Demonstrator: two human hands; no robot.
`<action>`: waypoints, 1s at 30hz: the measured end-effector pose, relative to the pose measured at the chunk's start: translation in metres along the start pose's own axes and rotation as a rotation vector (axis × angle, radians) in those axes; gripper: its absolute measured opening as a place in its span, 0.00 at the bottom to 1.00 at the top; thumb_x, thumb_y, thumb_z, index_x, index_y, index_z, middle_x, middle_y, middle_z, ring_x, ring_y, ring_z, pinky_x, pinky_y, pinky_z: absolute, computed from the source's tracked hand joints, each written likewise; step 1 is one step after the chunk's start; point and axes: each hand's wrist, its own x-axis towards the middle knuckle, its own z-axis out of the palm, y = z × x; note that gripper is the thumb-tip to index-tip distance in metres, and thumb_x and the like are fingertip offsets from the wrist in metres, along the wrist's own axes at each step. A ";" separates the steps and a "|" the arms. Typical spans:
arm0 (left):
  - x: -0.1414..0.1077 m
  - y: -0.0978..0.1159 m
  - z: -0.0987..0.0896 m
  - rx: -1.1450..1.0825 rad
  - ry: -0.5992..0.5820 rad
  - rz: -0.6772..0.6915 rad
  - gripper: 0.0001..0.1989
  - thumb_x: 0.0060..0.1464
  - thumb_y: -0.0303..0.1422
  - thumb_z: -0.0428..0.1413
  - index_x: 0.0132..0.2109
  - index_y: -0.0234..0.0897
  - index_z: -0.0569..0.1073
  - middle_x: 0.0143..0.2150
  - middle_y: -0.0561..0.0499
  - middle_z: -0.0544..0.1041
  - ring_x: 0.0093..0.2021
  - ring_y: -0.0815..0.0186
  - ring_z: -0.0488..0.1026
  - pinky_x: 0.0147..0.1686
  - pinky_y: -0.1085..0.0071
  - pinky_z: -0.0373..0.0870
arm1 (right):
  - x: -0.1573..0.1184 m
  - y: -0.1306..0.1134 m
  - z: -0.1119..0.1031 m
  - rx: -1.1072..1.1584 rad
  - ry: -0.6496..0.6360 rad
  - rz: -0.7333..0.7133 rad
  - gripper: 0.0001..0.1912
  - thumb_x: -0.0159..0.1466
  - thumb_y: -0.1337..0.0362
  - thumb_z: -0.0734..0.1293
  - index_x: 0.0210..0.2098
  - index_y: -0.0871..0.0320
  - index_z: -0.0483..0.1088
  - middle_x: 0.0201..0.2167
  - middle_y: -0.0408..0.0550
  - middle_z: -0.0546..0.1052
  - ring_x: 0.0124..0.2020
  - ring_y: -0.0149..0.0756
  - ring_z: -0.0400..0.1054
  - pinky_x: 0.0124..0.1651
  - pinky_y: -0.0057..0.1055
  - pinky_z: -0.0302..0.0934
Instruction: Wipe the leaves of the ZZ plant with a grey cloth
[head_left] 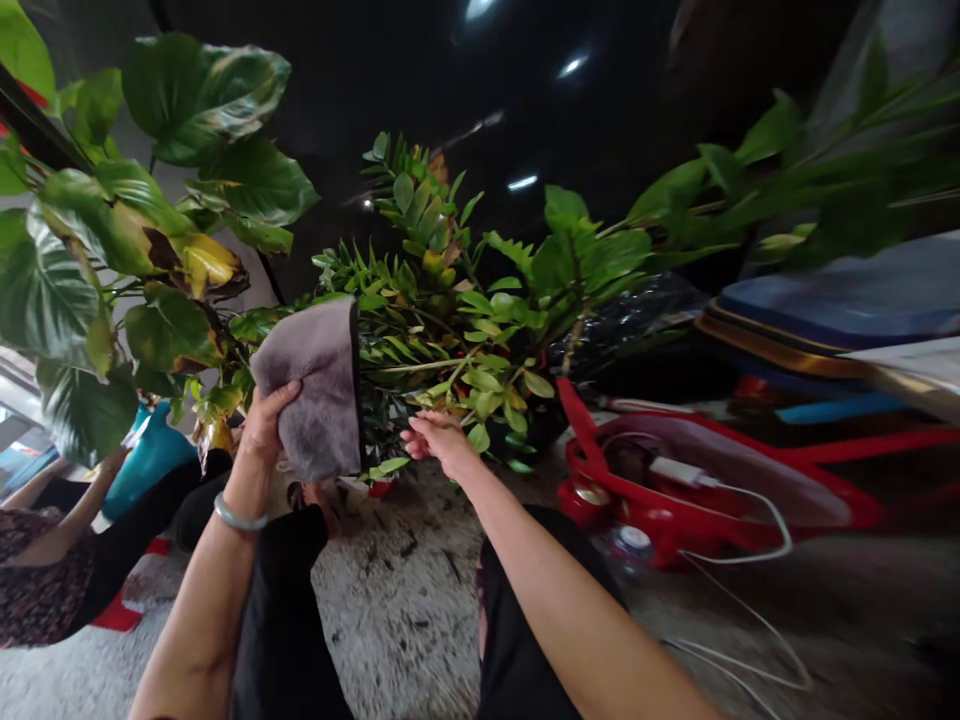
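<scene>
A grey-brown cloth (319, 390) with a dark edge hangs from my left hand (271, 415), whose thumb presses on its face; a pale bangle circles that wrist. To the right of the cloth, my right hand (436, 440) has its fingers curled together at the lower leaves of a green plant (480, 310). Whatever those fingers hold, if anything, is too small to make out. Large leaves of another plant (172, 200), some yellow and brown, stand at the left.
A red bag (675, 500) with a white charger (679, 470) and cable lies on the right. Stacked blue and brown items (825, 310) stand behind it. At the left sits another person (45, 560) beside a teal object (154, 460). Rough concrete floor (397, 620) shows between my knees.
</scene>
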 end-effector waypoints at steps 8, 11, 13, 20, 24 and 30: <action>-0.045 -0.086 -0.007 0.316 -0.319 -0.400 0.22 0.29 0.36 0.75 0.36 0.33 0.84 0.33 0.47 0.85 0.34 0.56 0.80 0.42 0.62 0.76 | -0.002 0.002 -0.004 -0.028 0.008 -0.068 0.13 0.59 0.62 0.72 0.23 0.55 0.65 0.09 0.32 0.62 0.10 0.25 0.56 0.13 0.20 0.50; -0.046 -0.058 -0.013 0.252 -0.337 -0.368 0.24 0.32 0.35 0.75 0.41 0.34 0.84 0.37 0.46 0.86 0.37 0.54 0.82 0.44 0.61 0.78 | -0.003 0.001 -0.008 -0.007 -0.005 -0.059 0.12 0.58 0.63 0.72 0.24 0.55 0.65 0.11 0.33 0.66 0.11 0.26 0.59 0.14 0.20 0.54; -0.029 -0.026 -0.009 0.159 -0.230 -0.230 0.26 0.34 0.36 0.75 0.45 0.35 0.84 0.38 0.46 0.86 0.38 0.53 0.82 0.43 0.61 0.78 | -0.004 -0.001 -0.006 0.008 -0.001 -0.028 0.10 0.59 0.64 0.73 0.27 0.55 0.67 0.16 0.38 0.74 0.13 0.28 0.65 0.17 0.22 0.61; 0.005 -0.026 0.006 0.053 -0.048 -0.141 0.29 0.31 0.39 0.76 0.44 0.35 0.82 0.37 0.46 0.86 0.35 0.56 0.82 0.41 0.62 0.78 | -0.002 0.000 0.005 0.018 -0.018 0.036 0.11 0.62 0.62 0.73 0.32 0.55 0.66 0.19 0.41 0.78 0.14 0.30 0.69 0.15 0.22 0.63; -0.040 -0.071 -0.014 0.245 -0.311 -0.432 0.23 0.30 0.37 0.76 0.38 0.35 0.84 0.35 0.45 0.86 0.36 0.53 0.81 0.42 0.59 0.78 | -0.002 0.002 -0.001 0.022 -0.056 0.002 0.12 0.60 0.63 0.73 0.27 0.55 0.65 0.16 0.38 0.75 0.13 0.29 0.67 0.15 0.21 0.61; -0.034 -0.025 -0.028 0.141 -0.221 -0.297 0.29 0.31 0.36 0.76 0.45 0.37 0.83 0.39 0.45 0.86 0.42 0.48 0.83 0.46 0.57 0.79 | -0.006 0.000 -0.002 -0.003 -0.026 0.005 0.09 0.61 0.66 0.70 0.28 0.55 0.66 0.19 0.41 0.78 0.14 0.28 0.69 0.16 0.21 0.63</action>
